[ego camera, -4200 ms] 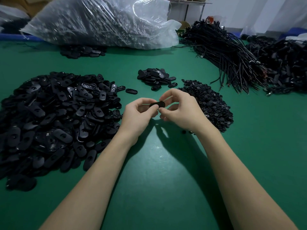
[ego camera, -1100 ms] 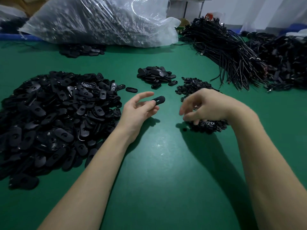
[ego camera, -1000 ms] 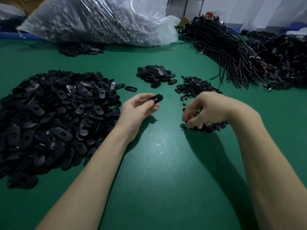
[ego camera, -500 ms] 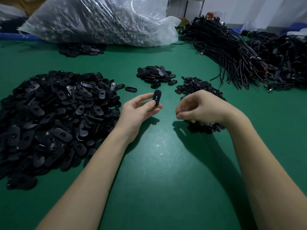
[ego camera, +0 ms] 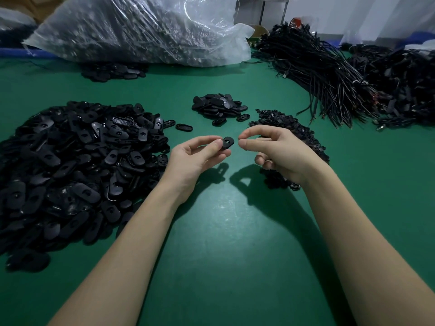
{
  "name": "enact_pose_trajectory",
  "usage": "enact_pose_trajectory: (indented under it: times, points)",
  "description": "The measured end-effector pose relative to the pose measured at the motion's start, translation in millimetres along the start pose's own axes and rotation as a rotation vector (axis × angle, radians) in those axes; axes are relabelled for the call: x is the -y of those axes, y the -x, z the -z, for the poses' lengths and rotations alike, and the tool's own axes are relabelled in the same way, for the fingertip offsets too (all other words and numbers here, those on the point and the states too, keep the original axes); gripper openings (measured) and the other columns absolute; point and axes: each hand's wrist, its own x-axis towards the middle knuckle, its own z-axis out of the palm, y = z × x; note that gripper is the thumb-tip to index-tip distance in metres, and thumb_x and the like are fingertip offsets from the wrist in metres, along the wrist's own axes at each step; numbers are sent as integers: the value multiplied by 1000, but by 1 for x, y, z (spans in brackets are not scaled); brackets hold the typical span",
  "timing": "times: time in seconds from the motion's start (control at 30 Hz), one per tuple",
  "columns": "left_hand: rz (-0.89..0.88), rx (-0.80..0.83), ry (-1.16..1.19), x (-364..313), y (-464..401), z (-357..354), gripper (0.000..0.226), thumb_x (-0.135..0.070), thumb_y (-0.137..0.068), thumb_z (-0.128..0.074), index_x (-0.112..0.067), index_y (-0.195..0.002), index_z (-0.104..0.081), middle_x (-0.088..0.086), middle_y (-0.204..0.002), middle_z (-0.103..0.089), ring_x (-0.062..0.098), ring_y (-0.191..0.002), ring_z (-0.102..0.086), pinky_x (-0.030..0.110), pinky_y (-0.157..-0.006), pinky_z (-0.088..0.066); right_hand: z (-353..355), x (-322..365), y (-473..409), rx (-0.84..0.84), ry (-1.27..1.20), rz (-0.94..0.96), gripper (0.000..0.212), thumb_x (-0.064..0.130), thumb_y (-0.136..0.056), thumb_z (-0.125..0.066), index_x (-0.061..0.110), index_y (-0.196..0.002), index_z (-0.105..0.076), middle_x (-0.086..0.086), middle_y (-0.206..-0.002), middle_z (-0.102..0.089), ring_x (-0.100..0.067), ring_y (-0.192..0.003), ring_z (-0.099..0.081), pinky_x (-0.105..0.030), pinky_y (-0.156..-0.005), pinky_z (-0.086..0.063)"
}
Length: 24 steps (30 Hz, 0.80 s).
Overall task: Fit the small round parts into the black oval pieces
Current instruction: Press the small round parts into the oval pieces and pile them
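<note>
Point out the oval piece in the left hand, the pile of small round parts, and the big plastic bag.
Black oval piece (ego camera: pixel 227 142), head view, on its face beside the hole.
Pile of small round parts (ego camera: pixel 280 120), head view, on its far portion.
Plastic bag (ego camera: pixel 131 29), head view, on its front middle.

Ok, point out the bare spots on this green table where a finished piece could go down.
Bare green table lies near, between the forearms. Another open strip runs between the big oval pile and plastic bag. Crowded: the small pile, round parts and cords at right.
</note>
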Motion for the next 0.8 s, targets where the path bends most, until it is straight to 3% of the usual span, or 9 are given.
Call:
enact_pose_trajectory:
  times: [0.17,0.33,0.53,0.8]
  points:
    - [7,13,-15,0,0,1,24,-16,-81,-75,-4,-102,-73,11,-100,-78,23,-92,-76,20,-77,-58,0,-2,-2,-17,-44,9,11,14,-85,-82,24,-81,-79,2,-87,-78,-5,-43,-50,-14,-41,-38]
    - [13,16,-19,-1,0,1,23,-15,-82,-74,-4,-102,-73,10,-96,-78,21,-88,-76,20,-77,-58,3,-4,-3,-7,-70,14,7,13,-90,-77,18,-94,-81,-3,-99,-80,-5,-44,-51,-14,-41,-36]
    - [11,23,-16,-1,1,0,28,-18,-77,-76,-4,-101,-74,11,-97,-78,20,-86,-76,20,-76,-58,1,-4,-5,-56,-74,38,14,10,-86,-80,17,-98,-78,3,-80,-77,-6,-40,-46,-15,-40,-33]
    - [4,43,-47,-1,1,2,27,-20,-77,-76,-7,-101,-75,12,-102,-77,23,-89,-76,21,-78,-58,-3,-5,-5,-101,-48,12,6,14,-85,-82,19,-88,-82,3,-88,-79,-5,-44,-52,-14,-40,-35]
